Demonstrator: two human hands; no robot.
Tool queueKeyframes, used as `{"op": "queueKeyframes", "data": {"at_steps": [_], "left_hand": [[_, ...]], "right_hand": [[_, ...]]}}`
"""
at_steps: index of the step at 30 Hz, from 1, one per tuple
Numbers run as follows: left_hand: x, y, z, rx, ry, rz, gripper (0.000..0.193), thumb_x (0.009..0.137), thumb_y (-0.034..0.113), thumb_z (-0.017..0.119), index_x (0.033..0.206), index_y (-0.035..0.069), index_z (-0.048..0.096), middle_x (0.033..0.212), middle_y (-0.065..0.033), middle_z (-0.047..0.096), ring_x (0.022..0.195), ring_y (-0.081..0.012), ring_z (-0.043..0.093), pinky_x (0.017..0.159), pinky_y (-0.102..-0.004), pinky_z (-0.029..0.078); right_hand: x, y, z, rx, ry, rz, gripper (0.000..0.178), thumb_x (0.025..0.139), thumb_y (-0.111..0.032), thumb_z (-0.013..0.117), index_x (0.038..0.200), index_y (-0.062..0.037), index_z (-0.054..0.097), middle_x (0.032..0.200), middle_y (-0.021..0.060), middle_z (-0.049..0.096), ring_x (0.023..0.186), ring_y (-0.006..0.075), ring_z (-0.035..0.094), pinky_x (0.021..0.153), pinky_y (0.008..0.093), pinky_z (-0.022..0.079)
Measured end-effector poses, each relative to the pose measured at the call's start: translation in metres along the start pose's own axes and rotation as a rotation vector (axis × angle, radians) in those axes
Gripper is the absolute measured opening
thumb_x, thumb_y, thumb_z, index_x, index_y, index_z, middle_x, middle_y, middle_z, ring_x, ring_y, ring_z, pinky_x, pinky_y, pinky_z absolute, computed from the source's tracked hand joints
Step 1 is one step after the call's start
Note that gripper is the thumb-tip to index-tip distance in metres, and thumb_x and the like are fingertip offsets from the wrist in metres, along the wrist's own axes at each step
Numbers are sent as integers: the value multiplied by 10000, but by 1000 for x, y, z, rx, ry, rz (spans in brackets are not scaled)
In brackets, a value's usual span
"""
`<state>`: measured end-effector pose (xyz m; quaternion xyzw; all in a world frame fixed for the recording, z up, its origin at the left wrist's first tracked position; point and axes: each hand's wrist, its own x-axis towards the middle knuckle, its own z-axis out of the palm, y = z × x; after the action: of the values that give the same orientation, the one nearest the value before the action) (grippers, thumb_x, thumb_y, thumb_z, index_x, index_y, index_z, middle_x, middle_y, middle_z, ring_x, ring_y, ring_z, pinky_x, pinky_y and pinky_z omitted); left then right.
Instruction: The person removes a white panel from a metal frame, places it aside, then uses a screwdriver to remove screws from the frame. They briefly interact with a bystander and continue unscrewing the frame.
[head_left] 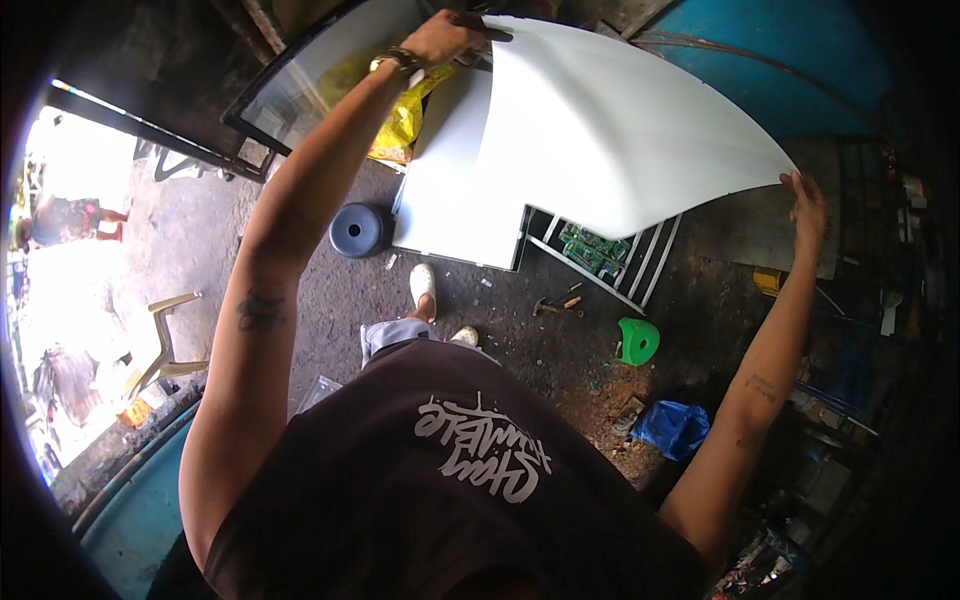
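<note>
A large white flexible sheet [590, 110] bows in the air between my outstretched arms. My left hand [440, 40] is closed on its far left corner. At the right corner, my right hand [806, 205] pinches the edge between thumb and fingers. Below the sheet lies a flat white panel [445, 190] with a dark edge, partly covered by it. Beside that panel, a metal-barred frame [655, 262] carries green circuit boards [592, 250]; the sheet hides part of them.
A dark-framed glassy panel [290, 108] and a yellow bag [402, 125] stand beyond my left arm. On the floor are a round blue stool [357, 230], a hammer [558, 309], a green plastic stool [638, 342] and a blue plastic bag [672, 430]. A chair [160, 345] lies left.
</note>
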<state>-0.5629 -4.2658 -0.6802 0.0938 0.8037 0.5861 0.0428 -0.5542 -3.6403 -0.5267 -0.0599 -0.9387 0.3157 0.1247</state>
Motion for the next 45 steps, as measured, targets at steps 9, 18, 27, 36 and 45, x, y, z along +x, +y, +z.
{"op": "queueKeyframes", "data": {"at_steps": [9,18,27,36,45], "left_hand": [[-151,-80,-4,-249,162,-282,500,997,363,504,1258,-38,648,1197,-177,697,1119,-253,631,943,-339,496],[-244,-361,109,-142,85,-774,357,870,62,670,1224,73,712,842,-41,714,596,-106,620,477,-266,520],[-315,-695,261,-347,489,-961,383,860,-73,631,1214,48,713,1093,-69,710,932,-156,639,816,-276,521],[-356,-774,335,-429,695,-1186,410,861,-60,610,1260,7,674,1224,-129,682,1065,-214,647,934,-311,515],[-260,-822,277,-81,651,-998,416,848,-80,630,1193,126,738,1087,-87,744,936,-131,669,851,-262,516]], "right_hand": [[-209,56,72,131,-145,257,301,851,-324,799,988,-60,752,850,7,715,603,59,506,548,240,405],[-327,213,346,265,-351,400,231,839,-52,786,1054,20,741,952,41,749,867,103,656,793,262,519],[-364,363,605,-28,-482,522,193,928,-94,677,1103,-95,758,936,95,763,784,189,724,690,321,537],[-338,393,685,12,-387,357,215,879,-31,694,1086,-46,754,1029,121,757,922,185,708,809,311,534],[-399,427,709,-135,-581,495,206,886,-42,714,1088,-49,752,1045,102,760,932,192,720,822,302,549]]}}
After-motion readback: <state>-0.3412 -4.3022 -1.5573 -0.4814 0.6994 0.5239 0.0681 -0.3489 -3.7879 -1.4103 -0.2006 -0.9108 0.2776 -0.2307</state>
